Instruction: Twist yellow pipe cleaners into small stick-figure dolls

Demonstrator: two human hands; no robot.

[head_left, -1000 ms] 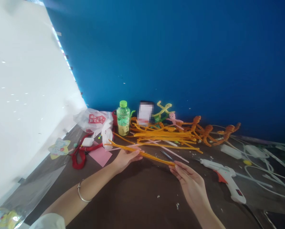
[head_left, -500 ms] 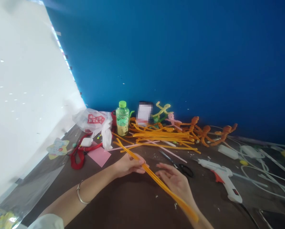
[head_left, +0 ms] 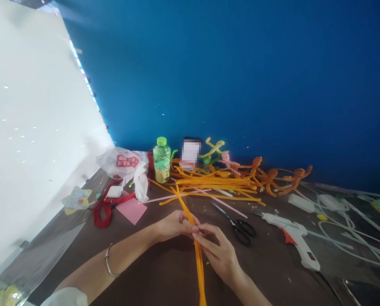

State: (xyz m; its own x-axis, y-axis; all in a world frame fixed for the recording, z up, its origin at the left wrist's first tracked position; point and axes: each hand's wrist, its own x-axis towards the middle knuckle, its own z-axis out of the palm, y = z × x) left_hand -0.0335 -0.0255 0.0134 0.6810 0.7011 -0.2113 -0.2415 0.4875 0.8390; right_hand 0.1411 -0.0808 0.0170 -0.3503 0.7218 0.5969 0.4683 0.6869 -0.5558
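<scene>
My left hand [head_left: 173, 225] and my right hand [head_left: 215, 250] meet at the middle of a bundle of orange pipe cleaners [head_left: 196, 255], pinching it between their fingers. The bundle runs nearly straight toward me, and its far end reaches the larger orange pile [head_left: 213, 183]. Black-handled scissors [head_left: 239, 229] lie open on the dark tabletop [head_left: 177, 272] to the right of my right hand. A silver bangle [head_left: 107, 261] circles my left wrist.
A white glue gun [head_left: 293, 240] and white cords [head_left: 345, 238] lie at right. Orange pipe-cleaner figures [head_left: 272, 180], a green-capped bottle [head_left: 161, 160], a plastic bag [head_left: 122, 163], pink paper [head_left: 131, 210] and a red cord [head_left: 105, 208] stand along the blue wall [head_left: 228, 76].
My hands have come together on the bundle, which has swung from a diagonal to nearly straight toward me. My right hand has moved left, and the scissors now show fully.
</scene>
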